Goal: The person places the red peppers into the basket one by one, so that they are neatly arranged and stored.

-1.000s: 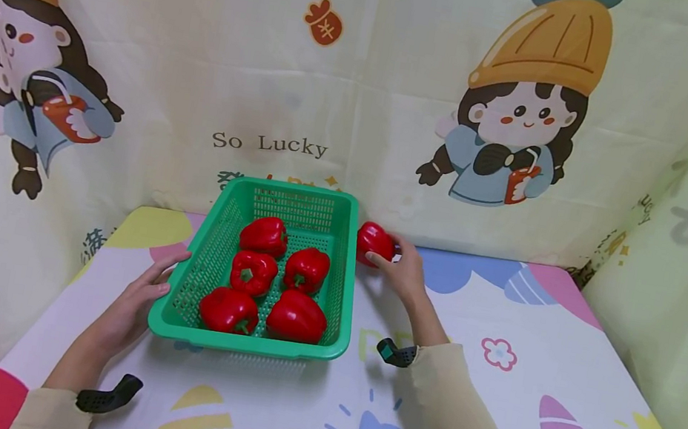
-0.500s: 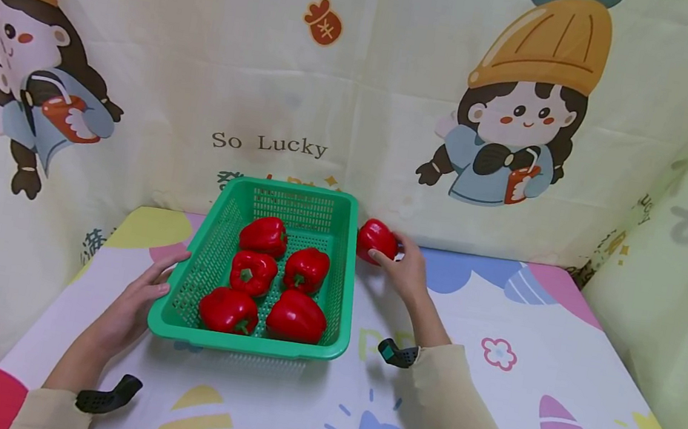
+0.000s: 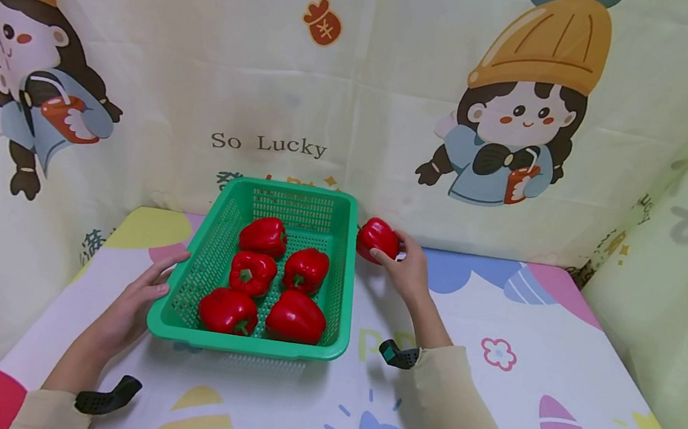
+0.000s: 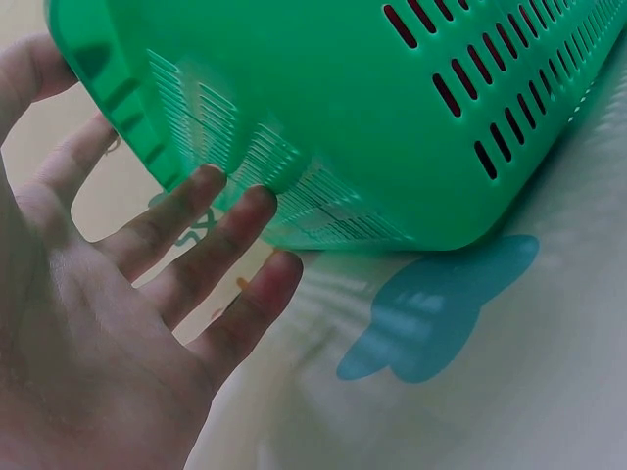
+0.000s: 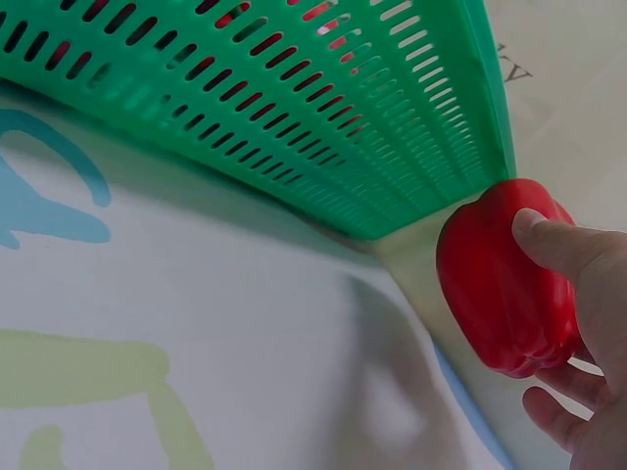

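A green plastic basket (image 3: 245, 343) holds several red bell peppers, among them one pepper (image 3: 262, 235) at the back and another pepper (image 3: 297, 317) at the front right. My left hand (image 3: 130, 304) rests against the basket's left side; the left wrist view shows its fingers (image 4: 235, 230) extended along the slotted wall. Just outside the far right corner, my right hand (image 3: 406, 269) grips another red bell pepper (image 3: 377, 238). In the right wrist view the thumb (image 5: 558, 240) lies across this pepper (image 5: 500, 284), which is close to the basket wall (image 5: 294, 127).
A patterned cloth (image 3: 474, 415) covers the table. Printed fabric (image 3: 402, 104) hangs directly behind the table's far edge, and more fabric (image 3: 683, 246) hangs on the right side. A black wrist mount (image 3: 397, 354) sits on the right wrist and another mount (image 3: 109, 395) on the left.
The pepper in my right hand has risen slightly and shifted a little to the right. The left hand and the basket stay practically where they were.
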A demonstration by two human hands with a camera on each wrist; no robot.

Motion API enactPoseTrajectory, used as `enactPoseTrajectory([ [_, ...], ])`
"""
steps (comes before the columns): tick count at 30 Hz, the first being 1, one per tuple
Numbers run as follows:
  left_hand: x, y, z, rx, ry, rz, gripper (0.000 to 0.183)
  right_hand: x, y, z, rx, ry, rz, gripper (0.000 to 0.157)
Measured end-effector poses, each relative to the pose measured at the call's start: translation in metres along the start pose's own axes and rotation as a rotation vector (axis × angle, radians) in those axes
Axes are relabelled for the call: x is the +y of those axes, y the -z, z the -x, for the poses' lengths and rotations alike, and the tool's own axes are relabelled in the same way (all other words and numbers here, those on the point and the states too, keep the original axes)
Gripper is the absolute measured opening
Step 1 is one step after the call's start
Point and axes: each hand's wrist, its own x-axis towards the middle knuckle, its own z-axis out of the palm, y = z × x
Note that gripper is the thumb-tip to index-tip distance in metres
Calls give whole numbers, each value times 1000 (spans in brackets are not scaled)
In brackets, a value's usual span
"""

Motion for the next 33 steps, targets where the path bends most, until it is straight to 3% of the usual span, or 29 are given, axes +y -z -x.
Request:
enactPoseTrajectory([
  [33,-1,1,-1,-3,-4,0,52,-8,5,2,29,29,-11,63],
])
